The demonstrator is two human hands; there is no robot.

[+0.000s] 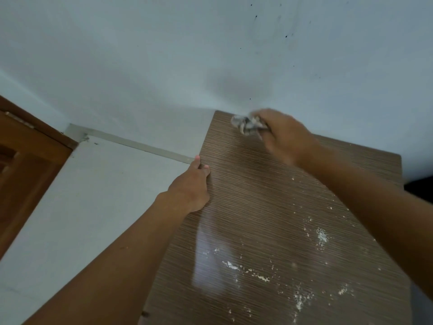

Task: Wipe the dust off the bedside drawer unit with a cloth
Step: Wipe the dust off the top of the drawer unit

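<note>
Two-handed, worked at the drawer unit (269, 207) from above its striped brown top. Clamped the left hand (191, 186) over the unit's left edge, thumb lying on the top and fingers curled down the side out of sight, probably to steady the unit against the push of wiping. Bunched the cloth (246, 123) in the right hand (285, 137), fingers closed round it in a loose fist, and carried it to the unit's far left corner, right at the junction of top and wall (164, 66). Blurred by motion there, so could not tell contact with the surface from a skim just above it. Held the cloth wadded rather than spread, likely to get pressure into that corner. Reached across the unit's far half with the right forearm, well clear of the white flecks (260, 275) scattered over the near half of the top. Judged those flecks the bulk of the work left: none of them near the cloth, all nearer the unit's front than either hand. Placed the left hand about midway along the unit's left edge, nearer than the cloth and apart from it. Saw nothing else resting on the top; beyond the unit's left side, only pale floor (93, 195) and a wooden door (28, 160).
</note>
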